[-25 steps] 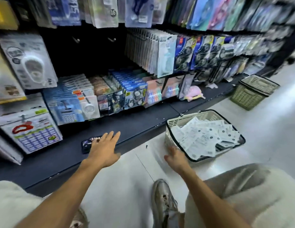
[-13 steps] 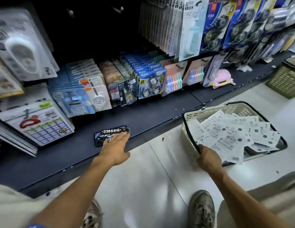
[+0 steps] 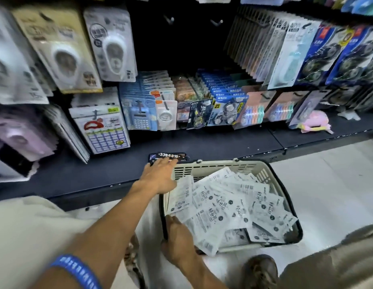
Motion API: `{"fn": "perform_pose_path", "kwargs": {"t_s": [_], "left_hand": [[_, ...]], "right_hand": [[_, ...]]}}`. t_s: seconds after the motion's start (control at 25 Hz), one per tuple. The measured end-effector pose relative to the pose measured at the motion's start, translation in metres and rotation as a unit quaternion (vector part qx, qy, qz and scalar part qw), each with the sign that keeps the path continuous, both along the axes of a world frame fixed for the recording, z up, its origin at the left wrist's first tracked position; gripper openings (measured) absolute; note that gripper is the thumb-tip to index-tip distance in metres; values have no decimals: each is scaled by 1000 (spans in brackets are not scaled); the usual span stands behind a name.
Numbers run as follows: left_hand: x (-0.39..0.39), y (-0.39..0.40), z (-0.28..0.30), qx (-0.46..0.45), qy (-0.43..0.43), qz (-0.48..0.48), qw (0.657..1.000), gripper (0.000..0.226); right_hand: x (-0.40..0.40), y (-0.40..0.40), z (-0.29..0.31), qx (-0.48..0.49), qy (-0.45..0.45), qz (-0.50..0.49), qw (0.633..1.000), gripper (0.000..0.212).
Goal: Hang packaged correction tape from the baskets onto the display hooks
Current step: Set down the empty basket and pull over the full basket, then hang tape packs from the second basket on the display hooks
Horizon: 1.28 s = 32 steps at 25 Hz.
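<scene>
Head view: basket [image 3: 262,174] now dragged against shelf [image 3: 202,142]; right hand [image 3: 179,240] gripping its rim, left hand [image 3: 158,176] flat, fingers straight, over phone [image 3: 166,155]. Packets [image 3: 223,203] within reach, 2 hooks [image 3: 170,18] bare, none hung.

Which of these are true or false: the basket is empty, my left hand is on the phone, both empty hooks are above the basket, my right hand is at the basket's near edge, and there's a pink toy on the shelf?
1. The basket is empty. False: it is full of white packets.
2. The left hand reaches to the phone on the shelf. True.
3. Two bare hooks show on the dark back panel. True.
4. The right hand is raised to the hooks. False: it is low at the basket's near edge, by the packets.
5. A pink toy lies in the basket. False: it lies on the shelf, far right.
</scene>
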<state>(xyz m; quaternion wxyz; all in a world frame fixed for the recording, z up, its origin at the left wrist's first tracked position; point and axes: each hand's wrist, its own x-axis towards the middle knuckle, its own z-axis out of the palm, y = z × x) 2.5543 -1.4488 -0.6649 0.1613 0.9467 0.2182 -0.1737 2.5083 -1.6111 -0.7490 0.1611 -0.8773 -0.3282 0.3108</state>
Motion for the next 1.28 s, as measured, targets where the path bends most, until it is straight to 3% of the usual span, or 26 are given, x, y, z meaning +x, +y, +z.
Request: {"fn": "perform_pose_path", "kwargs": {"t_s": [0.2,0.32,0.44,0.64,0.84,1.04,1.16,1.28], "left_hand": [[-59,31,13,1,53,50,997,81],[-75,42,17,-17,36,66,997,79],[-77,39,13,-35,25,68,997,78],[-59,37,-16,-73,33,67,995,72],[-43,53,-43,-109,71,80,988,73],[-36,76,-51,-128,97,83,984,69],[-32,84,-45,-125,88,79,985,66],[-33,86,-31,-122,100,78,984,65]], "right_hand": [[-55,46,21,36,22,156,987,26],[-43,42,42,71,-39,247,966,27],[0,19,56,83,-120,256,955,49],[74,-8,60,-24,-185,283,941,88],[101,20,37,-131,-94,453,877,115],[118,40,25,-196,-78,550,808,137],[116,41,24,-111,-107,589,793,110],[115,50,35,-31,-78,547,833,67]]}}
